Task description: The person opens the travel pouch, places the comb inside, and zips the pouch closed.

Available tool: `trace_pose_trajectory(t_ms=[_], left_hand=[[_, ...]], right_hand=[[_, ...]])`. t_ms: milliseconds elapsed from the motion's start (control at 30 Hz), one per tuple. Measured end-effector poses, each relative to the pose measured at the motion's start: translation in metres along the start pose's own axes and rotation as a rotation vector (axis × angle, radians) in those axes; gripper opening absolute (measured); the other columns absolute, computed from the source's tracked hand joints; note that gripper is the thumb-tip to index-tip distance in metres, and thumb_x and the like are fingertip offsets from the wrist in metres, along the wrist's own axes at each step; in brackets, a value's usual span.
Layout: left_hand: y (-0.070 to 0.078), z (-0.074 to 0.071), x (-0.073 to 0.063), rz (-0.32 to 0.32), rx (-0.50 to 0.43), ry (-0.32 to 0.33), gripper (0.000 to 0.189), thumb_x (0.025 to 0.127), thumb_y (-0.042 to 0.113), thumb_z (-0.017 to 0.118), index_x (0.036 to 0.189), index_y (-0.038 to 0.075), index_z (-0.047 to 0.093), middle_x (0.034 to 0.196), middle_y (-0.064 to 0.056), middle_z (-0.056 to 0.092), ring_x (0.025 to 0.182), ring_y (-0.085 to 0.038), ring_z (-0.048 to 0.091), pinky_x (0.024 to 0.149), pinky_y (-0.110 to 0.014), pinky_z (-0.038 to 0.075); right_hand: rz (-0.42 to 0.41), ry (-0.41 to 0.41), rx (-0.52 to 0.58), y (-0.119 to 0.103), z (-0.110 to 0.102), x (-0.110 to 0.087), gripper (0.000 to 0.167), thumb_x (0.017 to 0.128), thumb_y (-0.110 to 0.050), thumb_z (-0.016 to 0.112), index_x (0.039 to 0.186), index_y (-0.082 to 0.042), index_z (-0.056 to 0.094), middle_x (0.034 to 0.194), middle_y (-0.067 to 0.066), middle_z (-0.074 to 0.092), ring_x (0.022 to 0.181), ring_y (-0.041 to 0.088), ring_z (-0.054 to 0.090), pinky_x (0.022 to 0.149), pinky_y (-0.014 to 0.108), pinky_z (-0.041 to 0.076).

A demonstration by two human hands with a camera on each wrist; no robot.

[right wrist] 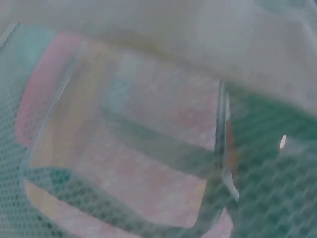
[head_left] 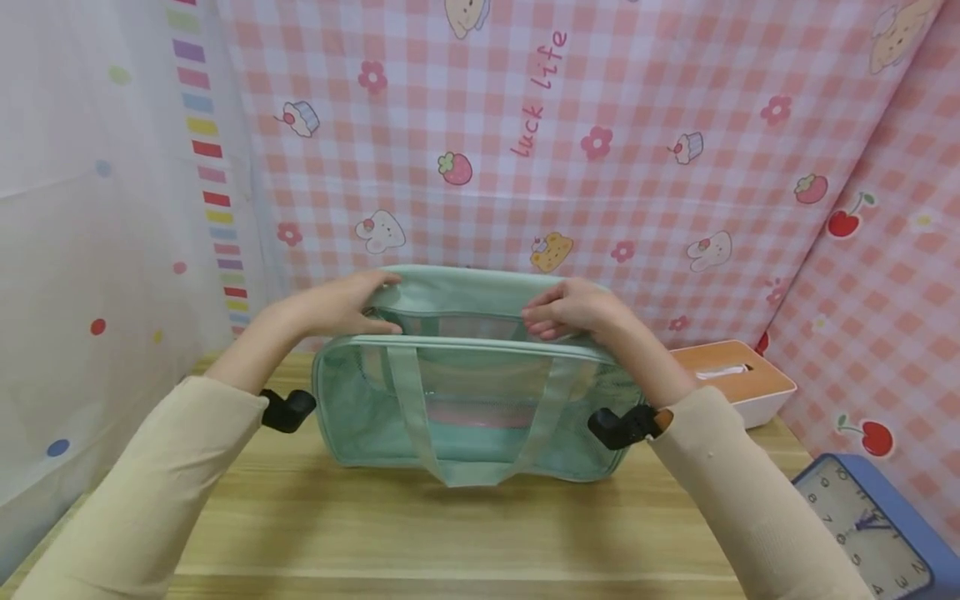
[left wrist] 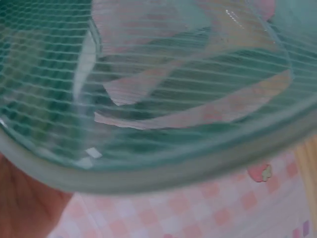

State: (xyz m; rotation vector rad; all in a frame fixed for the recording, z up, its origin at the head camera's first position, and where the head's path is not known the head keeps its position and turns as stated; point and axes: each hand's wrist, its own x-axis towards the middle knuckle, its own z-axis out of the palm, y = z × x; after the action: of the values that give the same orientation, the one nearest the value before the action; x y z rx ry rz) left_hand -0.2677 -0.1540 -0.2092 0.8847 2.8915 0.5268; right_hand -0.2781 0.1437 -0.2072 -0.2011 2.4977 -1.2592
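Note:
A mint-green bag (head_left: 465,454) with a see-through front panel and two pale straps stands upright on the table, its top gaping. My left hand (head_left: 341,304) is at the top left end, thumb along the front rim and fingers reaching to the back panel. At the top right, my right hand (head_left: 573,308) grips the back edge with bent fingers; its thumb is hidden. A pink shape (head_left: 480,415) shows low through the panel; its kind is unclear. The left wrist view has the bag's mesh-lined wall (left wrist: 198,148) up close; the right wrist view shows blurred, clear material (right wrist: 148,148).
Behind the bag on the right stands a white tissue box (head_left: 765,400) with an orange-brown lid. A blue square clock (head_left: 918,508) is at the lower right. Checked pink cloth (head_left: 487,108) hangs behind the wooden table (head_left: 450,533), and a pale dotted curtain (head_left: 112,250) hangs left.

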Motion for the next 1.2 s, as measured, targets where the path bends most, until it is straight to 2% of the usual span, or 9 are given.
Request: trace_pose_trajectory(t_ms=[200,367,467,600,700,800,1000,1133,1200], left_hand=[[-0.019,0.013,-0.026,-0.018,-0.169,0.236,0.06,0.095,0.037,0.045,0.138,-0.001,0.03,0.142,-0.022,0.035,0.13,-0.038,0.034,0.105,-0.055,0.032],[-0.024,0.027,-0.046,0.005,-0.218,0.377,0.055,0.096,0.037,0.043,0.135,-0.001,0.036,0.137,-0.021,0.042,0.122,-0.037,0.044,0.1,-0.053,0.04],[-0.026,0.039,-0.054,0.05,-0.16,0.462,0.052,0.094,0.034,0.049,0.131,-0.001,0.041,0.13,-0.02,0.047,0.111,-0.034,0.051,0.091,-0.05,0.047],[-0.026,0.057,-0.059,0.132,-0.004,0.624,0.052,0.084,0.028,0.065,0.125,0.0,0.048,0.117,-0.016,0.053,0.098,-0.027,0.053,0.078,-0.043,0.051],[-0.022,0.068,-0.06,0.182,0.104,0.753,0.05,0.076,0.018,0.074,0.118,-0.001,0.053,0.109,-0.015,0.055,0.095,-0.026,0.054,0.076,-0.04,0.053],[-0.018,0.076,-0.06,0.201,0.159,0.84,0.042,0.072,0.009,0.076,0.108,-0.001,0.057,0.103,-0.014,0.057,0.093,-0.026,0.058,0.076,-0.038,0.055],[-0.011,0.087,-0.059,0.17,0.173,0.923,0.033,0.072,0.003,0.075,0.101,-0.002,0.059,0.092,-0.012,0.058,0.084,-0.024,0.06,0.072,-0.034,0.056],[-0.01,0.091,-0.059,0.165,0.19,0.961,0.032,0.073,0.003,0.074,0.101,-0.003,0.06,0.088,-0.012,0.057,0.08,-0.022,0.059,0.069,-0.032,0.056],[-0.01,0.092,-0.059,0.166,0.198,0.974,0.032,0.073,0.003,0.074,0.101,-0.003,0.06,0.088,-0.012,0.057,0.079,-0.022,0.059,0.067,-0.032,0.056]], right_hand=[[-0.05,-0.038,-0.062,-0.019,0.014,0.004,0.04,0.092,-0.02,0.054,0.124,0.004,0.051,0.116,0.019,0.061,0.074,0.004,0.063,0.078,0.024,0.056],[-0.071,-0.058,-0.118,-0.038,0.028,0.01,0.037,0.092,-0.021,0.055,0.122,0.001,0.055,0.114,0.016,0.063,0.077,0.006,0.063,0.076,0.023,0.056],[-0.075,-0.064,-0.144,-0.049,0.038,0.013,0.037,0.092,-0.022,0.055,0.121,0.0,0.055,0.114,0.016,0.063,0.08,0.008,0.063,0.074,0.021,0.056],[-0.096,-0.054,-0.176,-0.062,0.051,0.016,0.036,0.091,-0.022,0.056,0.119,0.0,0.057,0.113,0.015,0.064,0.085,0.012,0.064,0.078,0.025,0.056],[-0.124,-0.04,-0.204,-0.07,0.061,0.019,0.034,0.09,-0.021,0.057,0.117,0.0,0.059,0.109,0.014,0.065,0.087,0.015,0.065,0.082,0.03,0.056],[-0.154,-0.021,-0.251,-0.078,0.069,0.022,0.033,0.09,-0.021,0.058,0.115,0.0,0.061,0.104,0.014,0.067,0.083,0.016,0.065,0.081,0.03,0.056],[-0.264,0.085,-0.473,-0.095,0.093,0.029,0.025,0.088,-0.022,0.06,0.103,-0.004,0.069,0.099,0.012,0.069,0.082,0.018,0.065,0.076,0.028,0.055],[-0.321,0.141,-0.61,-0.109,0.113,0.032,0.021,0.088,-0.02,0.06,0.094,-0.003,0.069,0.089,0.009,0.068,0.066,0.013,0.056,0.063,0.022,0.05],[-0.338,0.15,-0.666,-0.115,0.123,0.033,0.021,0.088,-0.021,0.061,0.096,-0.002,0.066,0.088,0.007,0.064,0.063,0.011,0.05,0.058,0.021,0.046]])
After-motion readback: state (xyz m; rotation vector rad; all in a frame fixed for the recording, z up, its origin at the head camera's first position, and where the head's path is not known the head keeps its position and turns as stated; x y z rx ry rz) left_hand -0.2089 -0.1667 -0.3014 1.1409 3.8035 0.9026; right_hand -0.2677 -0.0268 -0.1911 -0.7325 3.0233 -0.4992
